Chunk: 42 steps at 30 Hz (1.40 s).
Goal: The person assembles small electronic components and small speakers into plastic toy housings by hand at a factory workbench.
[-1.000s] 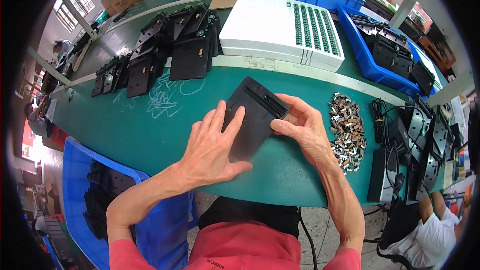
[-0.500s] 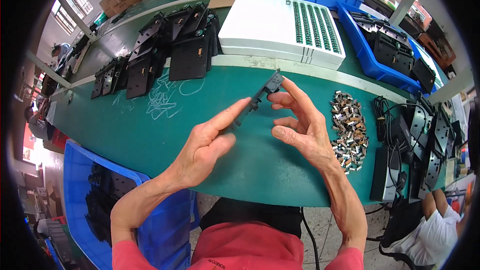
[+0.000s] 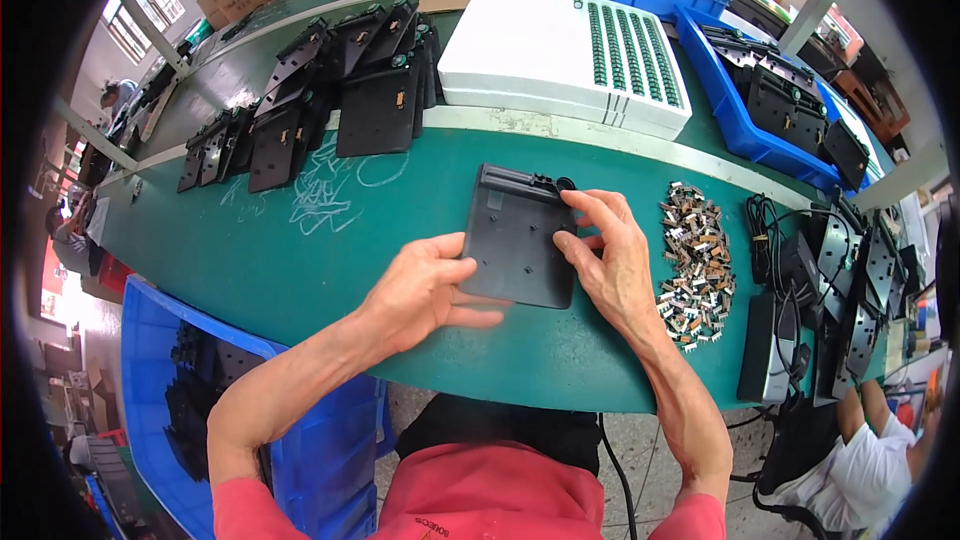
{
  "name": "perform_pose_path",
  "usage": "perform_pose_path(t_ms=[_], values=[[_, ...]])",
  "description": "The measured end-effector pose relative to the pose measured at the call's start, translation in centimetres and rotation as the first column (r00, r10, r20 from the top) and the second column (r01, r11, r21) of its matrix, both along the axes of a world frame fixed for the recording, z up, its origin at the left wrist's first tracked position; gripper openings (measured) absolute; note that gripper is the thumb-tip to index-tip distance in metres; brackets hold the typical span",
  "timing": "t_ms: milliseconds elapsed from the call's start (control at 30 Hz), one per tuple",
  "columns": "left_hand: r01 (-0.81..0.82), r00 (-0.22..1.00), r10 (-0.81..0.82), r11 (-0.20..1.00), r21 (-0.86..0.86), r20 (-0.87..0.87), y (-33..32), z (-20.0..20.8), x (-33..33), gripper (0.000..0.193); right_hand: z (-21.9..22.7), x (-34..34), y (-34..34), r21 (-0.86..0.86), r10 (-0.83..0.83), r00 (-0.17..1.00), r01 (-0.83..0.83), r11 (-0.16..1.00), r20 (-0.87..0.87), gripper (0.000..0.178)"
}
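Far out to the left of the left hand (image 3: 425, 290), a blue crate (image 3: 160, 380) below the bench edge holds dark parts that are too shadowed to make out, and up beyond it several black plates (image 3: 300, 110) lie in overlapping rows on the green bench (image 3: 250, 250), near some chalk scribbles (image 3: 330, 190). The left hand grips the lower left edge of a flat black plastic panel (image 3: 515, 240), thumb on top and fingers tucked under, so how many fingers support it cannot be told. The panel lies flat just above the bench between both hands, its ridged end pointing away from the person. The right hand (image 3: 610, 260) holds the panel's right edge, with its forefinger stretched up to the far right corner, where a small round dark piece sits; whether that piece is already seated or only being pressed in is unclear. Judging by the stacked plates at the left and the full supply at the right, the work looks to be midway, with this panel not yet set aside. Just right of the right hand lies a heap of small metal clips (image 3: 695, 260), then black cables and adapters (image 3: 790, 280). Beyond the hands stands a white ribbed housing (image 3: 560, 50) and a blue tray (image 3: 760, 100) of more parts, partly cut off by the rim.
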<state>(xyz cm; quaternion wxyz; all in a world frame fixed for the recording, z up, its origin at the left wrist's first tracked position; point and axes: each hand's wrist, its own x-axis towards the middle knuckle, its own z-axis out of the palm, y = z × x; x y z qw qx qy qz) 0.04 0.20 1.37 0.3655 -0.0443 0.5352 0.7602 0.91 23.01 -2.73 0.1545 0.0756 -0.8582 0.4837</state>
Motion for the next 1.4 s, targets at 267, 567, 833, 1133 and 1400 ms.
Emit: perform_pose_path(t_ms=[267, 567, 833, 1133, 1400], values=[[-0.082, 0.709, -0.496, 0.647, -0.758, -0.501, -0.6, 1.1, 0.0, 0.078, -0.1, 0.2, 0.0, 0.081, 0.004, 1.0, -0.004, 0.997, -0.001, 0.044], [-0.478, 0.117, -0.839, 0.421, -0.771, -0.531, 0.3, -0.4, 1.8, 0.063, 1.0, 0.1, 0.0, 0.073, 0.012, 0.999, -0.01, 0.997, -0.033, 0.042], [-0.508, 0.097, -0.892, 0.337, -0.793, -0.442, -0.3, -1.2, 1.6, 0.057, 7.9, -8.8, 0.9, 0.104, 0.005, 0.995, 0.005, 0.995, -0.096, 0.021], [-0.455, 0.097, -0.888, 0.361, -0.814, -0.449, 0.4, -1.0, 1.4, 0.057, 4.0, -31.0, 8.0, 0.227, -0.309, 0.899, 0.386, 0.894, -0.311, 0.021], [-0.454, 0.077, -0.914, 0.324, -0.83, -0.399, 0.5, 0.3, 1.1, 0.058, 2.8, -39.1, 7.9, 0.465, -0.352, 0.905, 0.424, 0.777, -0.237, 0.021]])
